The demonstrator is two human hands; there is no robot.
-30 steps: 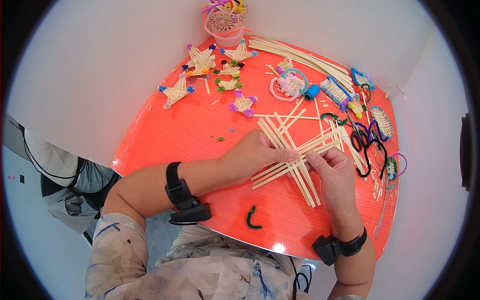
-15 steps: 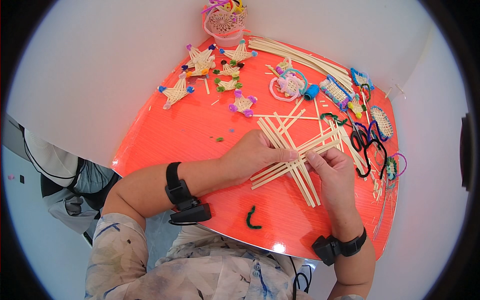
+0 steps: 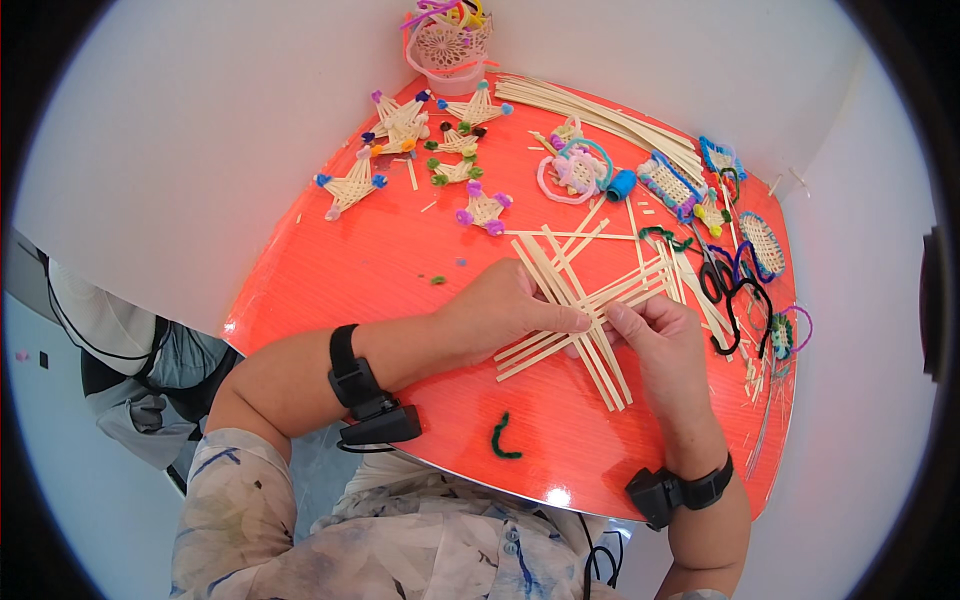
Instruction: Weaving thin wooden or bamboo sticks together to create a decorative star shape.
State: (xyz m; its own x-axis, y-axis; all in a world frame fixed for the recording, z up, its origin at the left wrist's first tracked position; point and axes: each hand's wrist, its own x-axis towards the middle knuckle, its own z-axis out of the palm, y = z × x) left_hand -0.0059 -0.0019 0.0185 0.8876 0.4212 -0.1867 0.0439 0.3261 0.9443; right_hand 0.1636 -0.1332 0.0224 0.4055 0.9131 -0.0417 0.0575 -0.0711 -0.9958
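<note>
Both hands press on crossed pale straw strips (image 3: 580, 310) lying flat on the red table (image 3: 350, 270) — the left hand (image 3: 500, 310) fingers extended across them, the right hand (image 3: 665, 345) fingertips pinching strip ends from beside.

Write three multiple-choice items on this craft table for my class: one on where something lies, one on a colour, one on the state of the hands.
1. Where does the green pipe cleaner lie?
A. on the table's near part, between the forearms
B. on top of the woven stars
C. in the right hand

2. What colour is the tabletop?
A. blue
B. orange-red
C. black

3. What are the two hands doing?
A. resting in the lap
B. both pressing on the crossed pale strips
C. both holding scissors

Answers: 1 A, it lies alone near the table's front edge. 2 B, the bare surface is bright orange-red. 3 B, the left hand and the right hand both lie on the crossed strips, fingers on them.
</note>
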